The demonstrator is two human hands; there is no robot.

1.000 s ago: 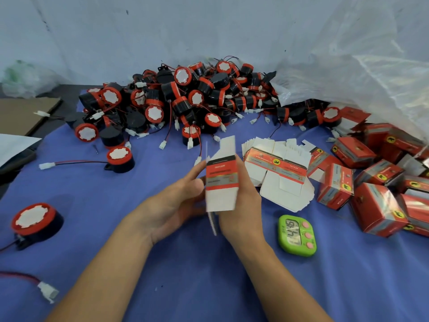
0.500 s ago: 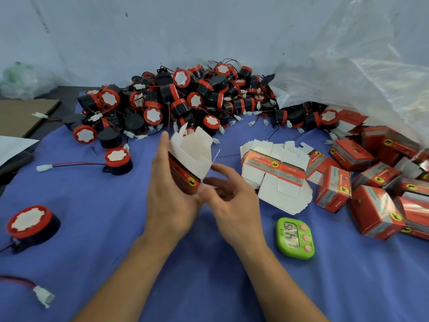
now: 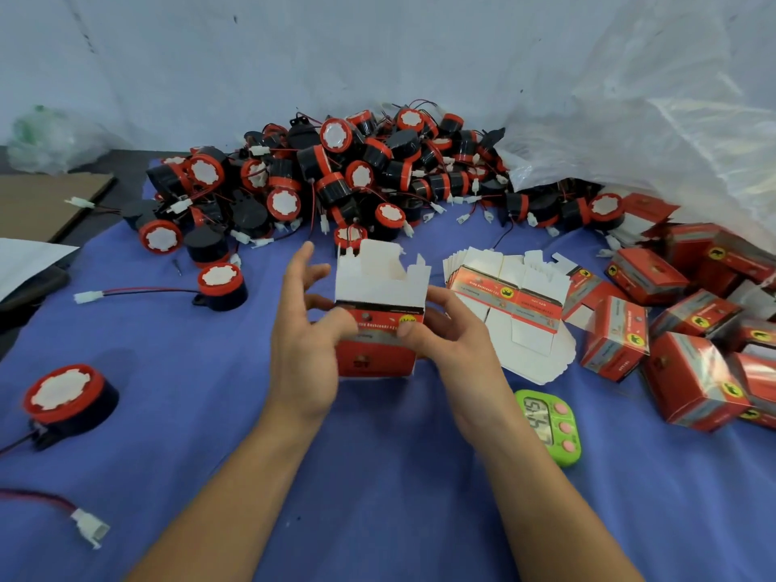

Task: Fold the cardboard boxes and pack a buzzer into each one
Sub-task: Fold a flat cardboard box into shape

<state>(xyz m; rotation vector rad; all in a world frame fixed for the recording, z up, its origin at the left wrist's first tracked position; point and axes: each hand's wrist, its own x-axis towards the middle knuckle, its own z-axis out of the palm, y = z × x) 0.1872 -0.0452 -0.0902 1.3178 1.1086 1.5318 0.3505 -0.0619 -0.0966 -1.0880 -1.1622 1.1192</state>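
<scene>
**Q:** Now, where does the cardboard box (image 3: 380,329) sit relative to each grip?

**A:** Between them, held upright above the desk (image 3: 378,497), its white flaps standing open at the top. The left hand (image 3: 306,354) pinches its left side, thumb on the red front, index finger lifted free. The right hand (image 3: 455,342) wraps the right side, thumb in front, fingers behind. Whether the bottom is closed cannot be told.

**Q:** Which way lies a buzzer?

**A:** The loose buzzer (image 3: 220,285) lies left of the box, nearer the left hand, with nothing between. The buzzer pile (image 3: 336,182) lies beyond. The flat blanks (image 3: 508,296), packed boxes (image 3: 621,338) and green timer (image 3: 550,426) occupy the right. Its trailing wire (image 3: 142,291) could plausibly snag.
</scene>
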